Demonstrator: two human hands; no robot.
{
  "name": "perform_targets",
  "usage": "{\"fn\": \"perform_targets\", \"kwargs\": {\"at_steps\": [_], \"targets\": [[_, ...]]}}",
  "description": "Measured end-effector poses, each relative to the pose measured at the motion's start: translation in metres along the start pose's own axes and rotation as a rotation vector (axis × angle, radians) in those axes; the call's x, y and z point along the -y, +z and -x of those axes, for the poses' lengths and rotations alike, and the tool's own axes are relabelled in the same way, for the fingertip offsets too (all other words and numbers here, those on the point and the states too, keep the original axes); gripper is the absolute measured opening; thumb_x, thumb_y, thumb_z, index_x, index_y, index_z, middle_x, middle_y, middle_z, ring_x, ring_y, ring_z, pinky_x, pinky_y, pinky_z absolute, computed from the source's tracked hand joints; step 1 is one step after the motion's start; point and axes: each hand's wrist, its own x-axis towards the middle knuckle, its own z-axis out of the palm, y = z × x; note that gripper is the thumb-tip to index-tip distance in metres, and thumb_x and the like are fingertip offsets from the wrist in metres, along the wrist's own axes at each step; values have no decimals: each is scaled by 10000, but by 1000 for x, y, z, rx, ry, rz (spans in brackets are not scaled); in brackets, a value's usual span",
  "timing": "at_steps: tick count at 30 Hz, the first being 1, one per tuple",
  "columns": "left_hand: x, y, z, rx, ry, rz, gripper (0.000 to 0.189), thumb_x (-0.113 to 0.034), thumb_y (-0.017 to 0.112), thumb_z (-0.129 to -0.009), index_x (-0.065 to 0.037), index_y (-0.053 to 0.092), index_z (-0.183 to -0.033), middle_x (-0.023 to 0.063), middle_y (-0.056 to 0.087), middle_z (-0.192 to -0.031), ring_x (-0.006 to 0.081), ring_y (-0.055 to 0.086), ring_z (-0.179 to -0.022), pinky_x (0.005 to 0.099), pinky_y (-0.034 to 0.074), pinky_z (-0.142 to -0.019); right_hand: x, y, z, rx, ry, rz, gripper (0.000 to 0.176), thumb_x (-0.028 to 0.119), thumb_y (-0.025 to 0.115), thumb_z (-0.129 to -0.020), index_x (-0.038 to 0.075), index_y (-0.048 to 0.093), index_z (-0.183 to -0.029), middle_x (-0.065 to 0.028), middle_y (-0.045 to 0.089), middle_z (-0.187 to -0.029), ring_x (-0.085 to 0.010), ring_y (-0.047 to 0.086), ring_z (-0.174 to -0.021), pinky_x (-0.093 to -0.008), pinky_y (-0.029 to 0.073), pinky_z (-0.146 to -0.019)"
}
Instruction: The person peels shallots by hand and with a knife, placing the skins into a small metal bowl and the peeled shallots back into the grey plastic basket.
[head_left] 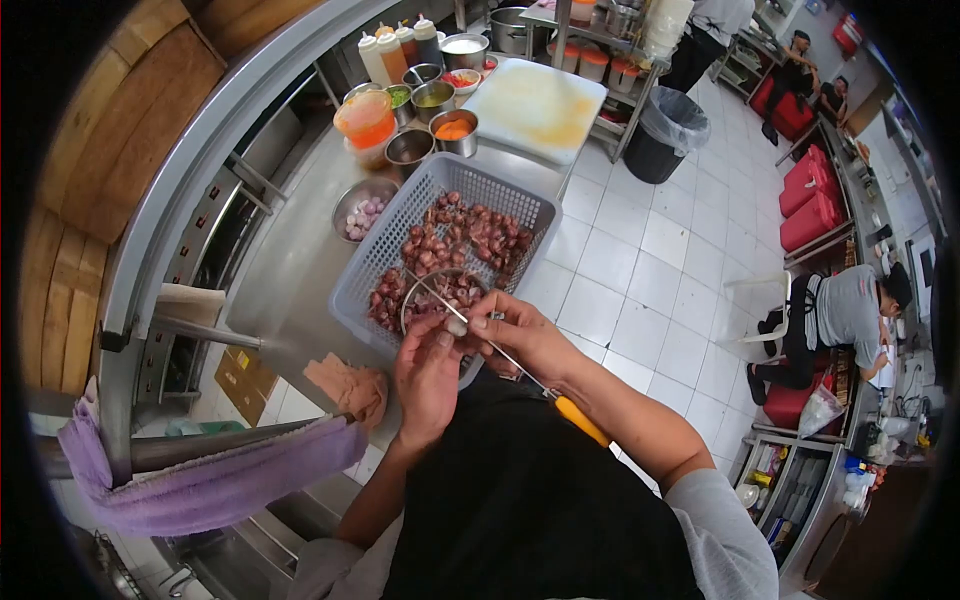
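My left hand point(428, 378) has its fingers closed around a small pale shallot point(456, 326). My right hand point(525, 338) is closed on a thin-bladed knife with a yellow handle point(582, 420). It grips the knife along the blade, and the handle points back beside my right forearm. The blade passes by the shallot, its tip side toward the basket. Beneath both hands, a round bowl point(406, 302) with reddish shallots or skins sits inside a grey perforated plastic basket point(352, 262). Several unpeeled shallots point(465, 232) lie in the basket's far part.
A metal bowl of peeled shallots point(364, 213) stands left of the basket. Behind are metal containers, sauce bottles point(391, 58) and a stained cutting board point(535, 108). A crumpled cloth point(347, 388) and purple towel point(215, 480) are at left. A bin point(662, 130) and a seated person point(845, 318) are at right.
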Motion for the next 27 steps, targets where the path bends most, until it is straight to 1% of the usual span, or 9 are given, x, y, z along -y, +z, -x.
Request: {"fn": "perform_targets", "kwargs": {"at_steps": [3, 12, 16, 18, 22, 24, 25, 26, 27], "targets": [[1, 1, -2, -24, -27, 27, 234, -66, 565, -993, -13, 551, -1221, 122, 623, -1187, 220, 603, -1074, 372, 484, -951, 0, -4, -2, 40, 82, -112, 242, 305, 679, -956, 110, 546, -1006, -30, 536, -745, -93, 449, -494, -227, 319, -431], [1, -12, -6, -84, -20, -69, 255, -18, 599, -958, 3, 565, -1210, 117, 645, -1158, 190, 617, -1071, 362, 499, -965, -11, -7, -13, 26, 95, -134, 194, 231, 686, -957, 100, 560, -1025, -21, 569, -747, -87, 472, -500, -222, 306, -422], [7, -29, -8, -98, -23, -64, 229, -15, 595, -956, -18, 574, -1184, 117, 652, -1145, 189, 622, -1061, 350, 505, -916, -17, -10, -19, 9, 104, -99, 199, 229, 690, -954, 98, 561, -1030, -29, 569, -748, -90, 478, -502, -224, 317, -423], [8, -36, -7, -100, -11, -46, 220, -15, 593, -955, -28, 578, -1174, 121, 656, -1144, 191, 624, -1058, 344, 506, -896, -19, -13, -23, -19, 43, -59, 202, 228, 694, -950, 93, 563, -1024, -30, 571, -748, -94, 483, -503, -229, 333, -426], [0, -43, -9, -117, -79, 29, 205, -24, 598, -955, -53, 583, -1157, 135, 656, -1173, 204, 629, -1054, 341, 502, -867, -13, -25, -30, -45, 81, -88, 205, 225, 695, -950, 84, 571, -1032, -26, 575, -751, -95, 486, -505, -234, 341, -428], [-2, -46, -12, -121, -110, 69, 203, -26, 601, -954, -57, 584, -1153, 139, 652, -1191, 208, 630, -1053, 344, 503, -868, -23, -35, -38, -56, 127, -26, 224, 232, 697, -948, 77, 579, -1060, -25, 580, -762, -97, 490, -509, -234, 346, -434], [-4, -47, -13, -117, -112, 104, 217, -36, 603, -956, -48, 582, -1172, 139, 647, -1204, 206, 630, -1046, 343, 501, -871, -25, -36, -40, -50, 132, 7, 291, 239, 702, -945, 70, 577, -1147, -22, 581, -776, -94, 488, -515, -229, 348, -441], [-4, -48, -15, -114, -114, 139, 234, -47, 605, -959, -40, 580, -1192, 140, 642, -1216, 205, 629, -1040, 342, 499, -873, -27, -37, -40, -50, 133, 8, 291, 239, 702, -945, 70, 577, -1147, -22, 581, -776, -94, 488, -515, -229, 348, -441], [-4, -49, -17, -115, -113, 139, 234, -47, 605, -959, -40, 580, -1192, 140, 642, -1216, 205, 629, -1040, 342, 499, -873, -30, -38, -40, -70, 129, 64, 342, 239, 700, -947, 65, 564, -1208, -20, 578, -780, -90, 490, -533, -226, 353, -455]]}}
